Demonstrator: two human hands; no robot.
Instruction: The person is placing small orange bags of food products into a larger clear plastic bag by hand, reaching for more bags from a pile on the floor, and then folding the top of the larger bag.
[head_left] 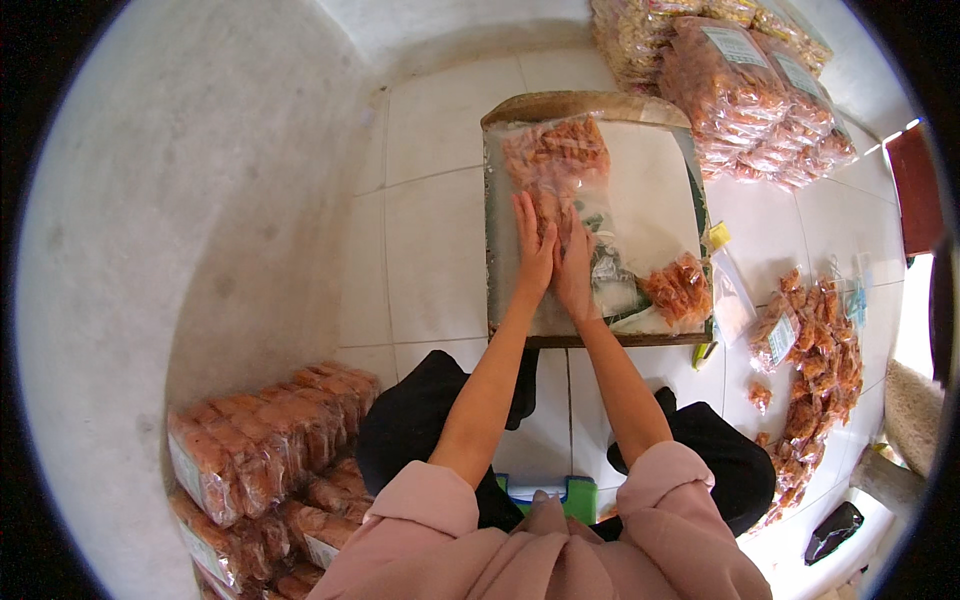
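Note:
A large clear plastic bag (pixel 572 150) filled with reddish-brown snack pieces lies flat on a low wooden-edged table (pixel 645 165). My left hand (pixel 537 250) rests on the lower part of the bag, fingers stretched out and thumb apart. Close beside it, my right hand (pixel 573 265) also lies on the bag with its fingers extended. Below the hands, the bag's loose transparent end (pixel 612 270) spreads toward me. At the table's near right corner sits a small clear pack of the same orange-brown snack (pixel 680 292).
Filled bags (pixel 750 95) are piled at the far right, and more stacked packs (pixel 270 440) stand at the lower left by the wall. Small snack packs (pixel 815 380) lie scattered on the right floor near a clear plastic sheet (pixel 733 295). A green-and-blue stool (pixel 580 497) is beneath me.

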